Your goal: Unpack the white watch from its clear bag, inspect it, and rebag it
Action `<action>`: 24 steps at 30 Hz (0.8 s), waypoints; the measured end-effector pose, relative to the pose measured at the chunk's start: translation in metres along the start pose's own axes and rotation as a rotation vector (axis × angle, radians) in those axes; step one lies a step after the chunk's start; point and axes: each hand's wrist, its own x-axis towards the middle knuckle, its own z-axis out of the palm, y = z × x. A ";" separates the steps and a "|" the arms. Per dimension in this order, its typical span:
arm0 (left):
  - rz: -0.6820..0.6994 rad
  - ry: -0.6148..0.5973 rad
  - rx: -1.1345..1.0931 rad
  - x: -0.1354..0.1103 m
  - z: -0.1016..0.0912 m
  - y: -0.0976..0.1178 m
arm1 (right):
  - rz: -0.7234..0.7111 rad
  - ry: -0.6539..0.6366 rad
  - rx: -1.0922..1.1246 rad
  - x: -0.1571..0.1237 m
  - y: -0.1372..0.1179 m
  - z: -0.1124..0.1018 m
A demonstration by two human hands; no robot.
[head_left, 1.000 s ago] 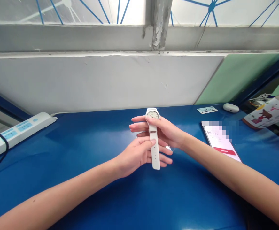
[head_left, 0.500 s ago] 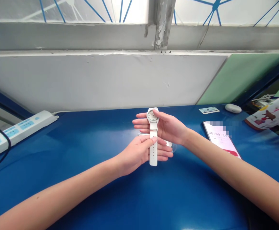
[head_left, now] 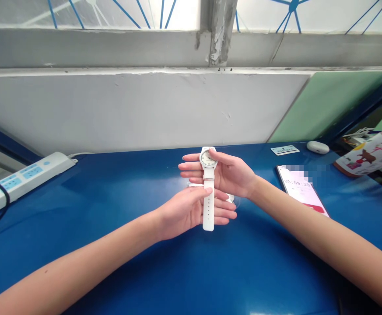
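A white wristwatch with a round dial hangs lengthwise between my two hands above the blue table. My right hand grips it at the top, thumb on the edge of the dial and fingers stretched out behind. Lower down, my left hand pinches the strap, with its thumb on the front and its fingers extended behind. The strap's holed end points down toward me. Behind the hands lies a white object, mostly hidden, so I cannot tell its kind.
On the blue table, a white power strip with a black cable lies at left. At right are a phone showing a timer, a small card, a white earbud case and a labelled bottle. A wall stands behind.
Both hands hold the watch much as before. The strap's lower end sits slightly lower, and my left thumb has shifted slightly left. The whole view has shifted a little.
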 end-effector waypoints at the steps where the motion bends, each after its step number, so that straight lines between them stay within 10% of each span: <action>1: -0.004 0.000 -0.001 0.000 0.000 0.000 | -0.005 -0.006 0.003 0.000 0.000 0.000; 24: 0.104 0.147 0.007 0.003 0.000 0.000 | -0.110 0.266 -0.132 0.006 -0.002 -0.011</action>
